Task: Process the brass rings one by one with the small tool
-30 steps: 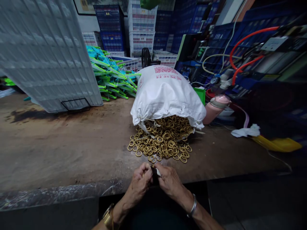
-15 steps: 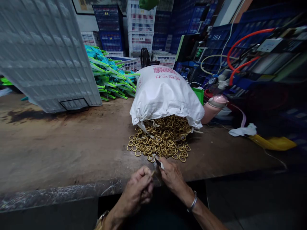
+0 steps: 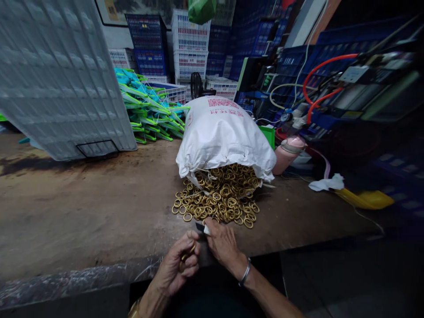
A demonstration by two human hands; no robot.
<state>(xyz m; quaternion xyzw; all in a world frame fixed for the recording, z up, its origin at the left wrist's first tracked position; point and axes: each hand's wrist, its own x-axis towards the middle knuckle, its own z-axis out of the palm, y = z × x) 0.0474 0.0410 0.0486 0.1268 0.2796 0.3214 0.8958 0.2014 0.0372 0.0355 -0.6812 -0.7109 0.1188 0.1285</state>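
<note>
A white woven sack lies on its side on the brown worktable, and several brass rings spill from its mouth in a heap. My left hand is closed at the table's near edge with a brass ring between its fingers. My right hand sits just in front of the heap, fingers pinched on a small dark strip with a white end. The two hands almost touch.
A large grey ribbed panel leans at the back left. Green and teal stacked items lie behind it. Blue and white crates stand at the back. A pink bottle, hoses, white cloth and a yellow object sit at right.
The hands have parted slightly: the left has dropped back toward the table edge with a ring, and the right has reached forward toward the heap. The camera has tilted a little.
</note>
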